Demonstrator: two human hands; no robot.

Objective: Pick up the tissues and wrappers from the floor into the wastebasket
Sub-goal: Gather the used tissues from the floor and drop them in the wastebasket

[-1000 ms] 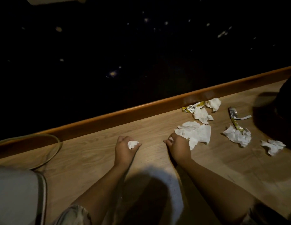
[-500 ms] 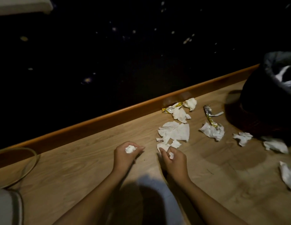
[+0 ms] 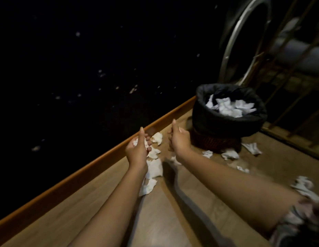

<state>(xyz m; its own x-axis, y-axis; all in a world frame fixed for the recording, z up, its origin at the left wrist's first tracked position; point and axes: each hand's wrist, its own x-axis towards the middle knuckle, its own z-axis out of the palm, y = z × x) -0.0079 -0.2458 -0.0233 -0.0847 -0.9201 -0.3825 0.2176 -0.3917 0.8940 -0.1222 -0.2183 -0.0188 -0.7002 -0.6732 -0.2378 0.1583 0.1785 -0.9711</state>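
Holding: left hand grips a tissue wad; right hand is curled, its contents hidden.
Done: wastebasket already contains tissues.
Left: many tissues lie on the floor.

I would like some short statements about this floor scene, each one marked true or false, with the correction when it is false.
1. The wastebasket already holds white tissues. True.
2. The left hand holds a crumpled tissue. True.
3. The wastebasket has no liner. False: a black bag is folded over its rim.
4. The floor is free of litter. False: several tissues lie on it, some near the basket's base.
5. The right hand is inside the wastebasket. False: it is raised in front of the basket, outside it.
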